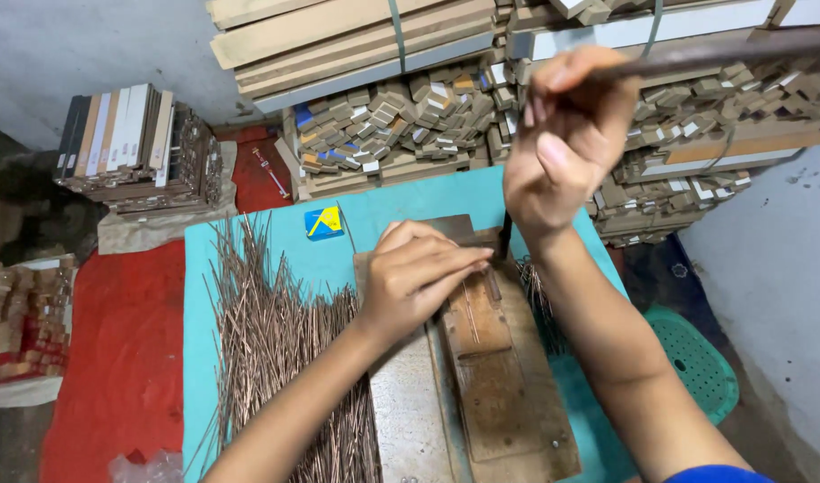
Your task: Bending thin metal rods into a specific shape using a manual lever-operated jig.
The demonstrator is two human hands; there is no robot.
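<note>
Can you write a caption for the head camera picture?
Left hand presses thin coppery sticks on a wooden cutter; right hand lifts its dark lever.

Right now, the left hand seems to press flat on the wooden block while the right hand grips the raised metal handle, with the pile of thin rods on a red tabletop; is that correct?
Not quite: the head view shows the pile of thin rods on a teal tabletop, not a red one. The rest holds: the left hand presses flat on the wooden block and the right hand grips the raised metal handle.

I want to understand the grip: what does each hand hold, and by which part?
The right hand grips a dark lever handle at its near end. The left hand holds nothing; it presses flat on thin rods.
</note>
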